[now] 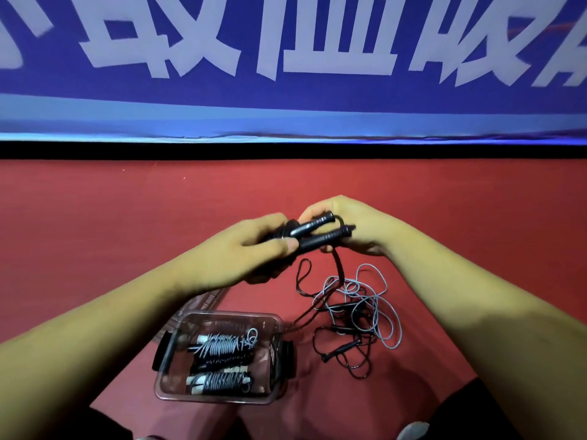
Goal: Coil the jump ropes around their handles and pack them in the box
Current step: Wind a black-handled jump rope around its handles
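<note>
My left hand (254, 246) grips a pair of black jump-rope handles (317, 231) held side by side, with a few turns of black rope wound at their left end. My right hand (352, 228) holds the right end of the handles, and the black rope (336, 265) hangs down from its fingers. That rope runs into a tangle of black and grey ropes (359, 315) on the red surface. A clear plastic box (276, 322) near me holds several coiled ropes (222, 344).
The box's clear lid (203, 301) lies behind the box, partly under my left forearm. A red cloth (127, 233) covers the surface. A blue banner (286, 90) with white characters hangs along the far edge. My knees are at the bottom.
</note>
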{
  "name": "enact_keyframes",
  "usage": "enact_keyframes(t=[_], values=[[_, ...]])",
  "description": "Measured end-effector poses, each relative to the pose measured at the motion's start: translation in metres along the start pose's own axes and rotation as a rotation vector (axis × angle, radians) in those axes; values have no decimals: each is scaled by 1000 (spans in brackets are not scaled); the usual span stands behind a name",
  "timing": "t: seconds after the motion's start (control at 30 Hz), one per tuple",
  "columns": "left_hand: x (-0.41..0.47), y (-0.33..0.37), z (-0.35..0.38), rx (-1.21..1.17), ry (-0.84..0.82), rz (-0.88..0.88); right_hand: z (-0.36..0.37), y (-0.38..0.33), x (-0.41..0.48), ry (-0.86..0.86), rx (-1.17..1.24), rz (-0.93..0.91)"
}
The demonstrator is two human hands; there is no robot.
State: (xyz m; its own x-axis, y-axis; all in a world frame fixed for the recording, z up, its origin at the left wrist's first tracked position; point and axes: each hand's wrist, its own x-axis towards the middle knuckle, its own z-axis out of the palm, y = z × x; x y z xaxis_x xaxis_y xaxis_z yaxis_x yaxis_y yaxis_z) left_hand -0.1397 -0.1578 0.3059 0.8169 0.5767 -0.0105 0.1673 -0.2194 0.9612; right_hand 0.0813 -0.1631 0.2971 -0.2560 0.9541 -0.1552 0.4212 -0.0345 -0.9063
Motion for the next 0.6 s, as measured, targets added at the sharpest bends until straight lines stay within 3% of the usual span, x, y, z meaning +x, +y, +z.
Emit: enact_keyframes(t=[0.17, 0.3, 0.43, 0.6], values=[[10, 3, -10, -238, 273, 41, 17, -2, 3, -113, 280, -3], [15, 2, -27, -261, 413, 33, 25, -12, 7, -27, 368, 9], [18, -2, -40, -195, 500, 0, 31, -19, 5, 67, 100, -81], [18, -5, -46, 17, 554, -64, 34, -18, 6, 214, -58, -64]])
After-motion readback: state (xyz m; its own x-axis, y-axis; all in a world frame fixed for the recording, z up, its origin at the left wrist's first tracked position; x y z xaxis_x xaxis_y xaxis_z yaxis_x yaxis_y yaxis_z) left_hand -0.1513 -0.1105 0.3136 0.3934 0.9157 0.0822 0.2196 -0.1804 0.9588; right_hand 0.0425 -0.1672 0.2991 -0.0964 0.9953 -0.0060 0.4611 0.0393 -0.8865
